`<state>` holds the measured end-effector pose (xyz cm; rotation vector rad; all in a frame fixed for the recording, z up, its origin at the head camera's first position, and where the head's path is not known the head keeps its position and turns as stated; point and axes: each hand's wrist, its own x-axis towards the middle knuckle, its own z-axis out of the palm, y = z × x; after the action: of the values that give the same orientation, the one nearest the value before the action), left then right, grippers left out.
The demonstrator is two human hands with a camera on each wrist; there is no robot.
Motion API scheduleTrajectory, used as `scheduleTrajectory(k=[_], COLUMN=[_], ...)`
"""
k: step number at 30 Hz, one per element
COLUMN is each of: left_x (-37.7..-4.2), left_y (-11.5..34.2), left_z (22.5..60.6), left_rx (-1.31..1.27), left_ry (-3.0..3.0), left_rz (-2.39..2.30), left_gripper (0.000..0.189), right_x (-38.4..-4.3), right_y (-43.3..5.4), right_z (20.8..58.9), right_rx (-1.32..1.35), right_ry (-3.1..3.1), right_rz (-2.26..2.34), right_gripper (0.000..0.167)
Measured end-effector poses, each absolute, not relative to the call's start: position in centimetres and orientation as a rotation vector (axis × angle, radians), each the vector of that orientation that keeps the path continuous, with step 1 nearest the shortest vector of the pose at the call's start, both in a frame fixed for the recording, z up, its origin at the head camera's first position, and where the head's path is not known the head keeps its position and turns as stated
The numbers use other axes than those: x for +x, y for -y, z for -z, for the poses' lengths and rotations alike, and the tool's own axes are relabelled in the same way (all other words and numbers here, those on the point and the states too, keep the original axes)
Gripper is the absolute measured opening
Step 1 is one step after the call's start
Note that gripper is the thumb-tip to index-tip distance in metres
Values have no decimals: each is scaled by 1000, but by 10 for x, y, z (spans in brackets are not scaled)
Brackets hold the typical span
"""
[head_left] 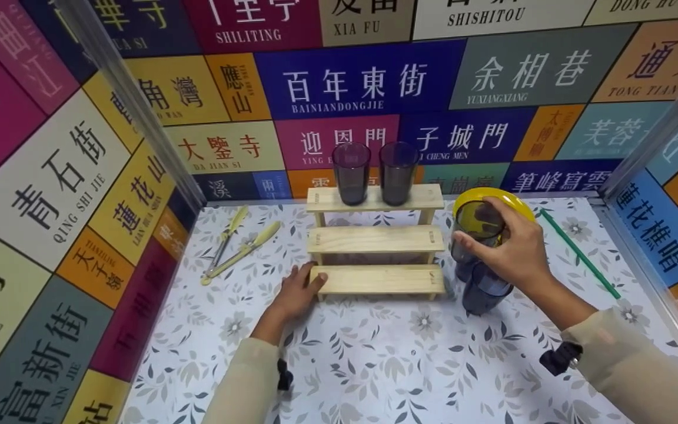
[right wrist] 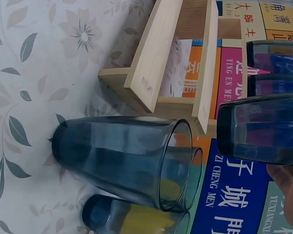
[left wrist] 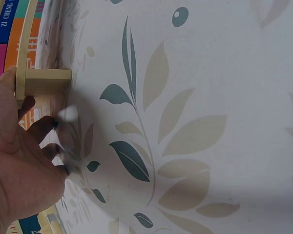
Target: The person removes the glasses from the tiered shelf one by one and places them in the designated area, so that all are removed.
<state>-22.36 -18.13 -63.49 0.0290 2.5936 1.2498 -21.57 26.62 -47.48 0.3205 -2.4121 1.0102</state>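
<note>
A three-tier wooden rack (head_left: 374, 238) stands on the floral-patterned table. Its left end, at the lowest shelf, is gripped by my left hand (head_left: 299, 292), thumb on top and fingers outside. In the left wrist view that hand (left wrist: 27, 161) is beside the rack's end (left wrist: 46, 75). Right of the rack, my right hand (head_left: 515, 244) holds a tinted drinking glass (head_left: 479, 218), raised above the table. More tinted glasses (head_left: 486, 288) stand beneath it; the right wrist view shows them (right wrist: 112, 156) close together. Two dark glasses (head_left: 351, 174) stand side by side on the top shelf.
Behind the right hand lies a round yellow plate-like object (head_left: 524, 205), partly hidden. A green straw (head_left: 580, 253) lies at the far right. To the left of the rack are pale yellow tongs (head_left: 245, 250). Panels printed with street names (head_left: 368, 76) enclose the back and sides.
</note>
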Motion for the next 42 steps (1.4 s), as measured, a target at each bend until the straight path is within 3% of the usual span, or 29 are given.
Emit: scheduleTrajectory(k=[9,16,42], left_x=[-221,-222,-222], left_y=[178,178,176], left_z=[624,624,628], left_rx=[-37,-59,-66], left_ry=[-2589,-2585,-2584], left_rz=[-1197,-1181,-1187], left_gripper=[70,71,73], right_x=[-209,-205,-183], right_y=[-282,-295,-345], right_z=[475,479,489], right_rx=[297,290,141], right_ry=[2412,2408,2454], right_rz=[-1033,-1000,-1002], right_gripper=[78,70,72])
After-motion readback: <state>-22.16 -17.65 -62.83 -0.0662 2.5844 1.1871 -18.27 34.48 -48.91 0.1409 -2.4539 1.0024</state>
